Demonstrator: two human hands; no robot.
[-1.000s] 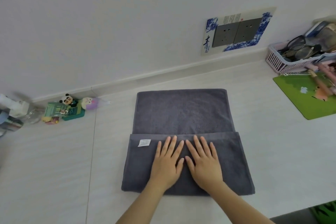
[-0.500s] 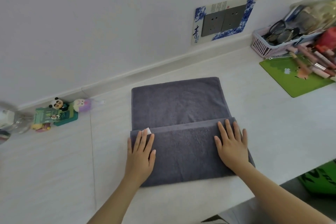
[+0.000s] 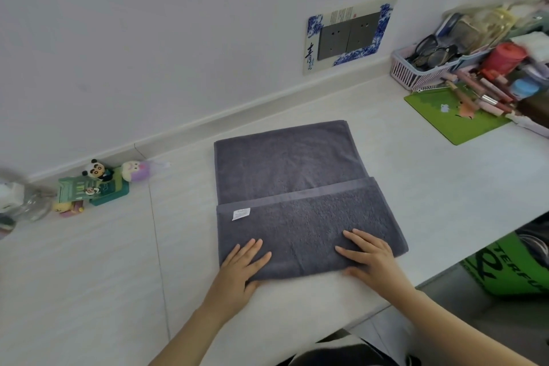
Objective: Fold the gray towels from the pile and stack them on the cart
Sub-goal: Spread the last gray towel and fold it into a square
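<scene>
Two flat hands are pressing the gray towel's (image 3: 291,175) near edge on the worktop (image 3: 89,276): left hand (image 3: 242,263) and right hand (image 3: 368,258), fingers straight.

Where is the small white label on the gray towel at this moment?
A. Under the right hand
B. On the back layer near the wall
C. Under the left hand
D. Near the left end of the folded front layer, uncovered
D: the white label lies uncovered on the folded front layer of the gray towel, near its left end, beyond the left hand and far from the right hand.
</scene>
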